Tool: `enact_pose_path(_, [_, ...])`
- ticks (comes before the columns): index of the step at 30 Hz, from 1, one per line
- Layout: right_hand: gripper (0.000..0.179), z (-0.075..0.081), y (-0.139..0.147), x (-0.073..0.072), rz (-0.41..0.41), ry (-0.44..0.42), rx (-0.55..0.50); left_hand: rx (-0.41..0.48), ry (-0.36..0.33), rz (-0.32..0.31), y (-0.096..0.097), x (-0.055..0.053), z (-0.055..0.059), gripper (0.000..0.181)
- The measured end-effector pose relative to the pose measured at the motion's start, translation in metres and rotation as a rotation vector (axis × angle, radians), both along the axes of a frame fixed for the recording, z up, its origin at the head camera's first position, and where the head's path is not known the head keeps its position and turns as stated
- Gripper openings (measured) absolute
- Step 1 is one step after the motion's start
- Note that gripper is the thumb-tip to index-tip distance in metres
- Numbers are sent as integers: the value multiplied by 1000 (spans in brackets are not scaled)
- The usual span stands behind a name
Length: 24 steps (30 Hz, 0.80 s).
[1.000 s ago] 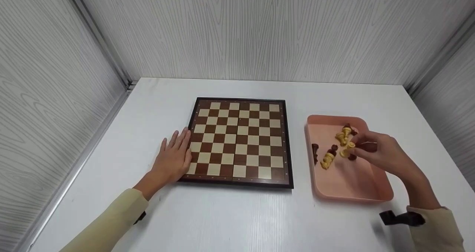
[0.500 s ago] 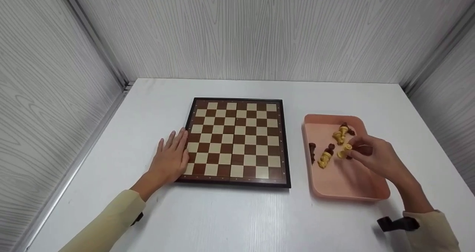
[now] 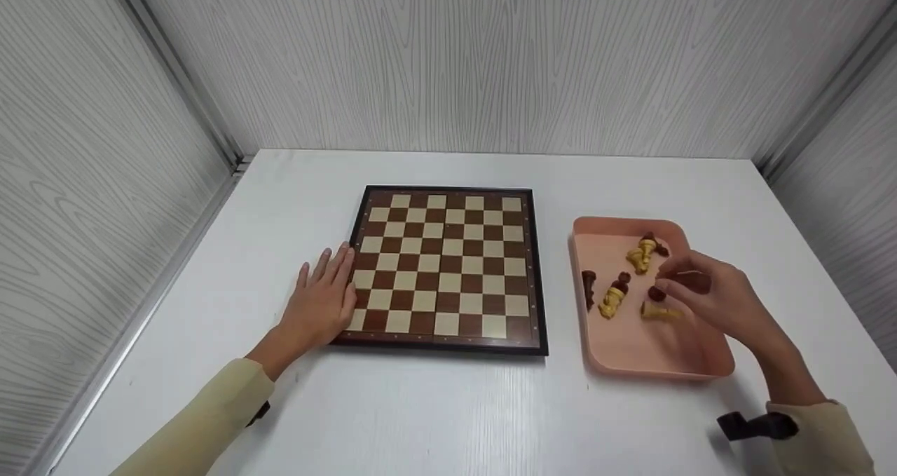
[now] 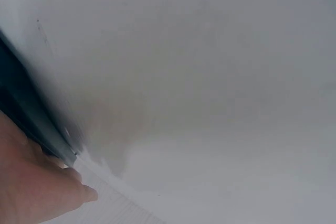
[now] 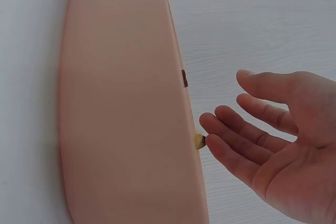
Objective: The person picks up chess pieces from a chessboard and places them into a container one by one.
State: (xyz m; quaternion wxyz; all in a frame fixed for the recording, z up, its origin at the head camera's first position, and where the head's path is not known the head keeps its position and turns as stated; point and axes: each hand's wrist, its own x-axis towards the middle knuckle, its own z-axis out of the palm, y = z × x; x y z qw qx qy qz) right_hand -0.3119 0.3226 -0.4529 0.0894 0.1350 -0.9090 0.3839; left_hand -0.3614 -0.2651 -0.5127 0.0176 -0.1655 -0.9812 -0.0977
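My left hand point(image 3: 324, 297) lies along the left edge of the chessboard point(image 3: 448, 266), fingers straight, fingertips over its dark frame; in the left wrist view the same hand point(image 4: 39, 179) sits beside the board's dark side point(image 4: 26, 95). My right hand point(image 3: 711, 290) hovers over the pink tray point(image 3: 648, 364), thumb and fingers bent but apart. A yellow chess piece point(image 3: 659, 313) lies on its side below the fingertips, near a dark chess piece point(image 3: 656, 294). The right wrist view shows nothing inside the right hand point(image 5: 283, 140); the tray wall point(image 5: 126, 103) hides most pieces.
Other chess pieces lie in the tray: a yellow one point(image 3: 613, 301) at left, a dark one point(image 3: 589, 290) against the left wall, and a cluster of yellow pieces point(image 3: 641, 255) at the back. A white table point(image 3: 448, 413) is enclosed by grey wood-grain panels point(image 3: 448, 62).
The yellow chess piece has left my right fingers and now lies flat in the tray, showing the dark piece behind it. My left hand has stayed at the board.
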Motion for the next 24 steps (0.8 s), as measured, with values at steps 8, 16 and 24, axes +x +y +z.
enact_pose_path(8, [21, -5, 1, -1, -35, 8, 17, 6, 5, -5, 1, -4, -1, 62])
enact_pose_path(16, [25, -14, -4, -3, -56, 74, 4, 21, -5, -1, -4, -3, -1, 62])
enact_pose_path(24, [33, -18, -1, -6, -81, 144, 41, 29, -43, 3, -7, -3, 7, 62])
